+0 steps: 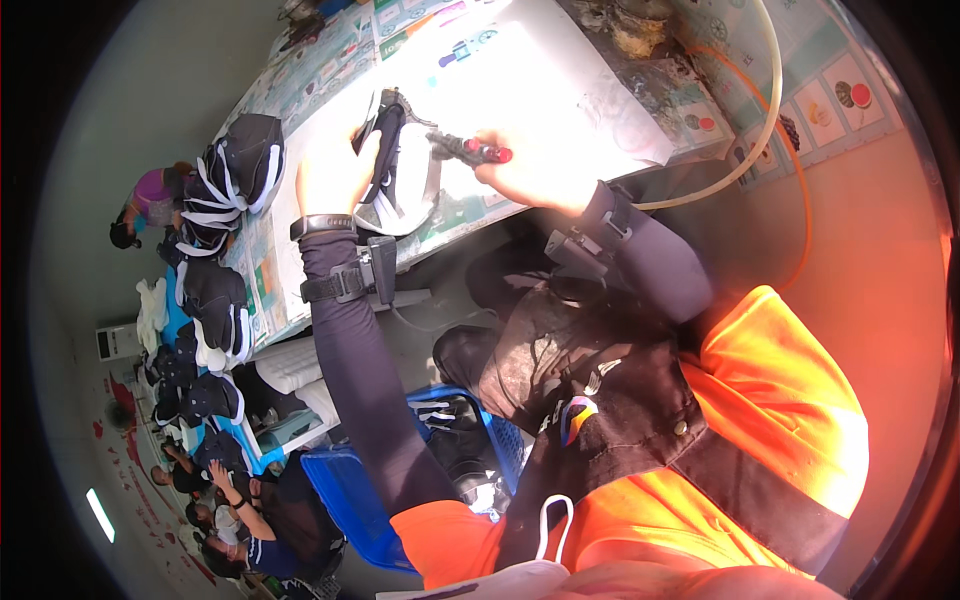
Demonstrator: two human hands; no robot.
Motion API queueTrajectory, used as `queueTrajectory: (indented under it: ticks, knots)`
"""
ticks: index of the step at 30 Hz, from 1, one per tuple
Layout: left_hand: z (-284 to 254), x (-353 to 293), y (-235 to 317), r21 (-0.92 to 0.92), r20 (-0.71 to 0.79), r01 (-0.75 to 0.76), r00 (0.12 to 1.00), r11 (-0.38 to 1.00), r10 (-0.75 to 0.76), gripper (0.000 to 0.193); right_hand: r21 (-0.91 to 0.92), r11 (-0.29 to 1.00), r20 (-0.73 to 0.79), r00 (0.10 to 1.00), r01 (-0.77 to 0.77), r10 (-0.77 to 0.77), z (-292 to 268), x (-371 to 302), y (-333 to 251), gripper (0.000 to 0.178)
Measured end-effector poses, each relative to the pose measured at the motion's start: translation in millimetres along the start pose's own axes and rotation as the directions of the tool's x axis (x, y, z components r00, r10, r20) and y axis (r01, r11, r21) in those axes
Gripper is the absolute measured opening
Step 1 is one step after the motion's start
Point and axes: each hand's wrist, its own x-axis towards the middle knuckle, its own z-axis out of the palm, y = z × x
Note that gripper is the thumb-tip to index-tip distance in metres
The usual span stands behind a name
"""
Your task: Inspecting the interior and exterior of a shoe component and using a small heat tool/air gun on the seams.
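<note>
My left hand [340, 165] is closed around the side of a black and white shoe [415, 180], which rests on the sunlit table with its pale edge toward me. In my right hand [530, 170] is a hand tool [470, 148] with a dark head and red grip parts. The tool's head points left and reaches over the shoe's right side; glare and size hide its exact kind, and I cannot tell whether it touches the shoe. Both forearms wear dark sleeves with strapped devices.
Several black and white shoes [245, 165] are heaped along the table's left edge. A blue crate [340, 490] with dark shoes stands below my left arm. A pale hose [775, 70] and an orange cord [805, 190] hang at the right. Other people [245, 540] sit at the lower left.
</note>
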Motion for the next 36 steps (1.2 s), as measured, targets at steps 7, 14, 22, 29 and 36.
queueTrajectory:
  ticks: [7, 14, 22, 29, 36]
  knots:
    - [-6.8, 8.1, 11.4, -0.033, 0.063, 0.04, 0.997, 0.999, -0.038, 0.044, -0.011, 1.0, 0.013, 1.0, -0.028, 0.028, 15.2, 5.4, 11.9, 0.04]
    - [-10.7, 12.5, 18.6, -0.106, 0.052, 0.031, 0.998, 0.994, -0.026, 0.042, -0.177, 0.97, 0.06, 0.985, 0.169, -0.161, 11.0, 7.0, 6.0, 0.033]
    - [-10.5, 8.1, 18.8, -0.094, 0.047, 0.039, 0.998, 0.995, -0.035, 0.042, -0.349, 0.913, 0.179, 0.971, 0.211, -0.156, -6.3, -5.8, 0.4, 0.026]
    - [-10.7, 5.4, 20.3, -0.089, 0.031, 0.037, 0.999, 0.995, -0.034, 0.04, -0.357, 0.908, 0.113, 0.975, 0.221, -0.193, -10.0, -7.2, 13.7, 0.023]
    - [-5.6, -0.2, 17.3, -0.019, -0.012, -0.022, 1.0, 1.0, 0.022, 0.035, -0.148, 0.989, 0.024, 0.999, 0.032, -0.029, -9.5, -6.9, 17.1, 0.021]
